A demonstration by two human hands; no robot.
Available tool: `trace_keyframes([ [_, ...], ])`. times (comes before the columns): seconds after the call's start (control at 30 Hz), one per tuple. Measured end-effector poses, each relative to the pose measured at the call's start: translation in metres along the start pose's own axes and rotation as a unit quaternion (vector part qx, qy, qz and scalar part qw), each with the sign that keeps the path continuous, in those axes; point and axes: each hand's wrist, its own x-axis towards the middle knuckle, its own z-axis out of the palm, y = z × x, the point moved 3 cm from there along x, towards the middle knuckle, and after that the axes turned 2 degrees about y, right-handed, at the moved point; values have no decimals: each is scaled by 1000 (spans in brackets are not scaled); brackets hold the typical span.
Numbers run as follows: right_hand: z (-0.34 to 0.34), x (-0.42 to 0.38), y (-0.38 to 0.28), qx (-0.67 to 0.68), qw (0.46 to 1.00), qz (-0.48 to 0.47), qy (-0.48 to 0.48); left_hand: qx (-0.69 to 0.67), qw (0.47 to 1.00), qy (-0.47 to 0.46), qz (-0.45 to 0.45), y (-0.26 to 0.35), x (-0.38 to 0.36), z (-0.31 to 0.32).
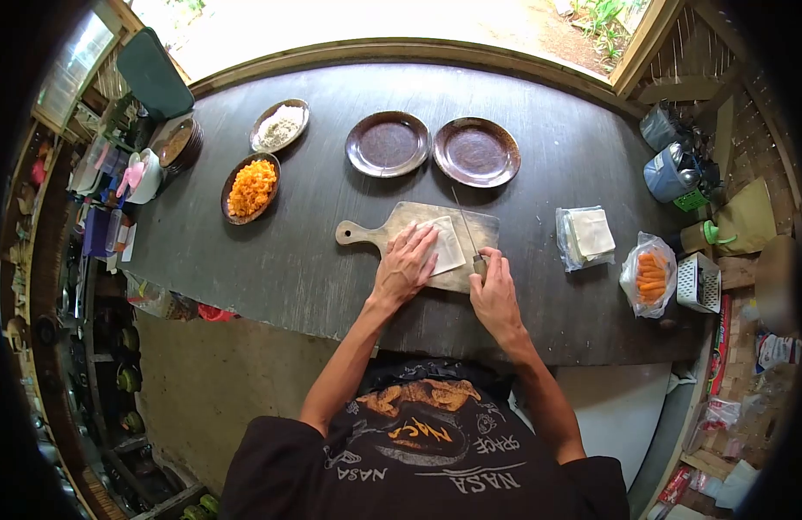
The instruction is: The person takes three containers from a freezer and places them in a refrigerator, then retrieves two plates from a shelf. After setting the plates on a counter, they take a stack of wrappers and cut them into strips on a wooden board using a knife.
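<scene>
A wooden cutting board [483, 227] with a round-ended handle lies on the dark table in front of me. On it is a pale, square sheet of spring roll wrapper [450, 250], partly hidden under my left hand [404, 264]. That hand lies flat on the sheet with its fingers stretched out. My right hand [496, 295] is closed round the handle of a knife [480, 263]. The thin blade points away from me, just right of the wrapper and over the board.
Two brown plates [388, 145] [477, 152] stand beyond the board. Back left are a bowl of white powder [279, 126] and a bowl of diced orange food [252, 188]. Rightward lie a packet of wrappers [586, 237], bagged carrots [649, 276] and a white basket [699, 284].
</scene>
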Motion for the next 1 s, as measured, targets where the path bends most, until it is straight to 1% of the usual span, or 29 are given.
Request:
trace_keyframes([
  [0.07, -1, -8, -12, -24, 999, 20, -24, 52, 999, 9, 2, 2, 2, 2],
  [0.17, 8, -15, -10, -35, 999, -6, -13, 59, 998, 12, -17, 6, 5, 5],
  [0.3, 8, -23, -12, -56, 998, 24, -16, 34, 999, 0, -30, 6, 3, 1],
  [0.4, 5, -23, -14, -71, 997, 27, -23, 43, 999, 8, -18, 6, 4, 1],
  [0.47, 2, -22, -18, -110, 992, 40, -37, 61, 998, 8, -18, 7, 4, 3],
  [0.57, 4, -19, -13, -123, 991, 23, -49, 70, 997, 14, -26, 8, 6, 4],
  [0.7, 5, -14, -7, -115, 992, 15, -57, 75, 996, 18, -35, 11, 8, 6],
  [0.87, 8, -21, -11, -126, 989, 26, -68, 80, 995, 34, -38, 14, 8, 6],
  [1.0, 6, -26, -6, -121, 990, 30, -63, 81, 996, 25, -40, 15, 8, 6],
])
